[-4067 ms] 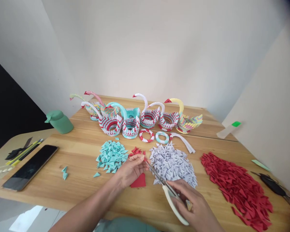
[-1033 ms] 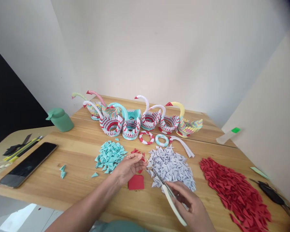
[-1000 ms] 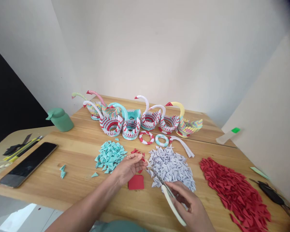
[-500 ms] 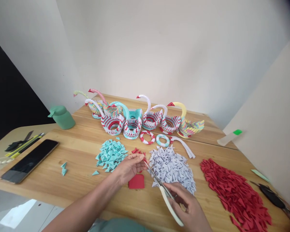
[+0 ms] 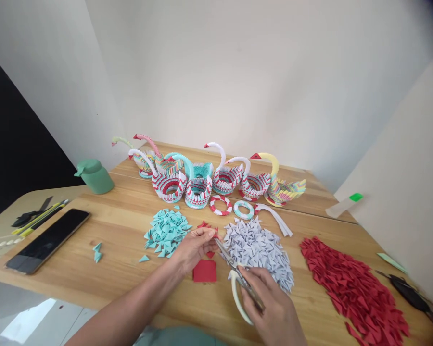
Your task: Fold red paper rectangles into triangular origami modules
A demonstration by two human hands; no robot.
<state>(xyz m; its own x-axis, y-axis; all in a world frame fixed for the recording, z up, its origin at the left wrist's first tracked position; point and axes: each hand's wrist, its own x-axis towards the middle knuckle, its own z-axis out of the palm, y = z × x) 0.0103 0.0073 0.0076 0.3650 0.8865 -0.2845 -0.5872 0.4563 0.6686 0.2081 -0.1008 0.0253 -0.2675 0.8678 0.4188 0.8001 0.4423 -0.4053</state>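
Observation:
My left hand point(image 5: 198, 244) pinches a small red paper piece point(image 5: 215, 233) between thumb and fingers. In my right hand point(image 5: 270, 300) is a pair of white-handled scissors point(image 5: 234, 288), its blades pointing up-left at the red piece. The blade tips meet or nearly meet the paper; I cannot tell whether they touch. Just below my left hand lies a red paper square point(image 5: 204, 271), with a few red scraps point(image 5: 204, 224) behind the fingers. White folded paper triangles point(image 5: 260, 247) are heaped beyond the scissors, and a turquoise heap point(image 5: 168, 230) lies left of my left hand.
Several folded-paper swans point(image 5: 198, 190) stand at the back, with two paper rings point(image 5: 221, 211) and a white swan neck point(image 5: 274, 216) before them. Red triangles point(image 5: 353, 288) are heaped at right near a black-handled tool point(image 5: 407, 293). A phone point(image 5: 48, 240) and green container point(image 5: 94, 177) are at left.
My right hand has turned the scissors, and the white handle loops have swung left and spread wider. My left hand keeps its pinch in nearly the same place.

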